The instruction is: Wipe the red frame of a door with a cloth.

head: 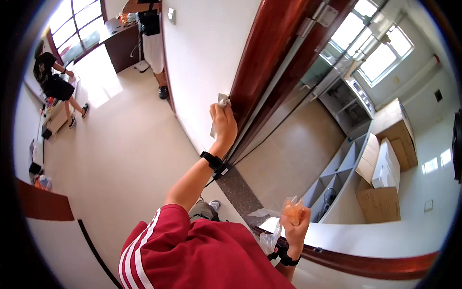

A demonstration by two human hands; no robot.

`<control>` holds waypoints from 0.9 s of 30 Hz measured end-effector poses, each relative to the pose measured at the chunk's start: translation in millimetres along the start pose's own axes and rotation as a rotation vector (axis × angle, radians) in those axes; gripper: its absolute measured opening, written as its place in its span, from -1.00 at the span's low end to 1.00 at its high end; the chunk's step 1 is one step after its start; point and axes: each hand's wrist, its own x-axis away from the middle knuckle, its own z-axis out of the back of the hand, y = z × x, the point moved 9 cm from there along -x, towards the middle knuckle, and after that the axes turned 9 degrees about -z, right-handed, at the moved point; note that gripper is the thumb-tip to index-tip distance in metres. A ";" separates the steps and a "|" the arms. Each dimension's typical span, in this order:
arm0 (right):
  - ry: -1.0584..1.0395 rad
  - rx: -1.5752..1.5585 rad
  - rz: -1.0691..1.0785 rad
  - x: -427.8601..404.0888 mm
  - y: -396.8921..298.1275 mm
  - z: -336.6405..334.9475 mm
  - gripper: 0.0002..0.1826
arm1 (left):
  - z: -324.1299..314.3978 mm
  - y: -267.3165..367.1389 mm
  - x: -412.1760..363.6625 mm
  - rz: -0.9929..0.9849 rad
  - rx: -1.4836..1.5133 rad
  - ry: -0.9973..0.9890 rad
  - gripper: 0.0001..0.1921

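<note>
My left hand reaches up and forward, its fingers closed on a crumpled whitish cloth or tissue. The cloth lies against the edge of a dark red wooden door frame, where it meets the white wall. Part of the same pale material hangs below my fingers. Lower right, my right hand grips a clear plastic bag. Something orange shows through the bag at my fingers; I cannot tell what it is. Both wrists wear black straps with small devices.
Beyond the doorway are a low divided shelf, cardboard boxes and a sink cabinet. A dark stone threshold crosses the floor. In the left room stand a person in black, another person and a desk.
</note>
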 end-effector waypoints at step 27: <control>0.532 -0.098 -0.147 263.1 93.2 -21.5 -0.68 | -19.7 -19.1 -21.4 -0.070 0.055 -0.310 -0.76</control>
